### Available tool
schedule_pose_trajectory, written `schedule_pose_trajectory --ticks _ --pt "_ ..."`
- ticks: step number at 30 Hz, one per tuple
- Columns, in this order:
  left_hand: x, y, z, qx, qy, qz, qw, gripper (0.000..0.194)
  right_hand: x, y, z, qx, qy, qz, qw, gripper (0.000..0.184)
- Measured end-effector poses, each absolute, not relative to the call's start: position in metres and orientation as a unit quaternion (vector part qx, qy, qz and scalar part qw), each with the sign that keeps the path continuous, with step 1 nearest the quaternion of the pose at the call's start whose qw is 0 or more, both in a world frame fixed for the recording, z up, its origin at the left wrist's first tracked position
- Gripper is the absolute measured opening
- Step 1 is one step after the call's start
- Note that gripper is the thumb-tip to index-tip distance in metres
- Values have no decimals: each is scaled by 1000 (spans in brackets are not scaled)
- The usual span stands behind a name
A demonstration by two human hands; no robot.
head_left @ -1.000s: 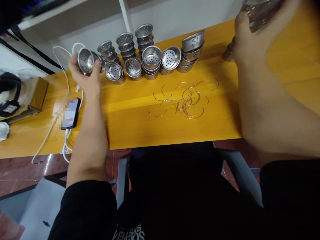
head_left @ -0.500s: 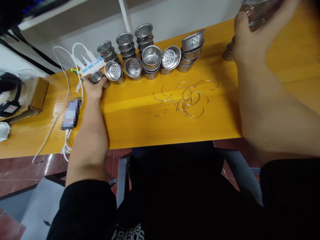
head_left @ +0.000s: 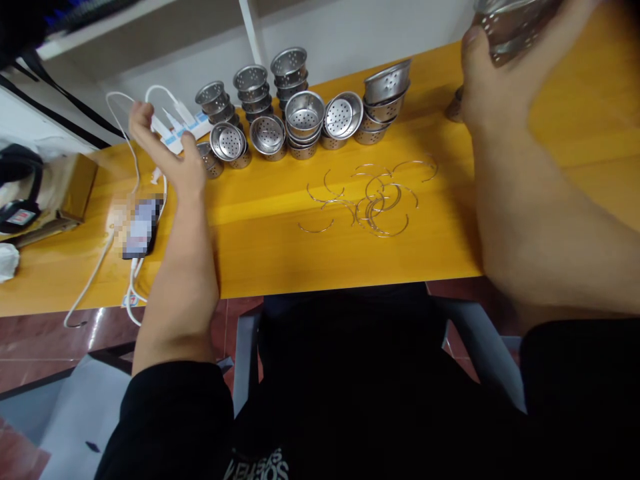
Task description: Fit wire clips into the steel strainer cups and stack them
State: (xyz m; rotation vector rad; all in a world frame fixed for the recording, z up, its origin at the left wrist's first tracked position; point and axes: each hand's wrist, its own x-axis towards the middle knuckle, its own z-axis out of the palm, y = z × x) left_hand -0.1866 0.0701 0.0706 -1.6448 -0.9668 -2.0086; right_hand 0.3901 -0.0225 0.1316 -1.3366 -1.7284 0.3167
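My left hand (head_left: 175, 157) is open, thumb and fingers spread, beside a small perforated metal strainer cup (head_left: 212, 163) at the left end of the rows. Whether it still touches that cup I cannot tell. At the upper right, my right hand (head_left: 500, 87) is wrapped round a shiny strainer cup (head_left: 517, 30), partly cut off by the frame's top edge. Another cup (head_left: 454, 110) peeks out beneath that hand, mostly hidden. Between the hands stand stacked strainer cups (head_left: 305, 113), some tilted. Thin curved wires (head_left: 383, 200) lie in a loose heap in front of them.
A white power strip (head_left: 187, 130) with cables lies behind my left hand. A phone (head_left: 143, 227) rests left of my forearm, and headphones (head_left: 20, 193) sit by a box at the far left. A wall and shelf (head_left: 150, 20) bound the yellow table (head_left: 280, 253).
My left hand has opened and let go of the small strainer cup, its fingers lifting up and to the left. My right hand has shifted slightly left, still round its cup.
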Motion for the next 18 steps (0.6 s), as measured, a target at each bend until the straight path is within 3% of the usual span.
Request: schedule_pose_trajectory --ticks 3,6,10,12,18 --pt "-133 35 82 -691 -352 -627 73 87 375 -26 134 -528 -683 130 488 98" --pt "-89 19 70 -757 -289 -586 -25 80 364 -30 131 -525 -667 99 519 102" --pt "-55 5 50 -823 -281 -480 -115 91 342 -56 132 -542 -695 -2 471 113" --pt "-47 -5 46 -836 -288 -442 -151 97 326 -74 135 -534 -753 38 383 108" --pt "-29 -21 42 -845 -303 -394 -198 131 283 -91 125 -446 -834 166 279 118"
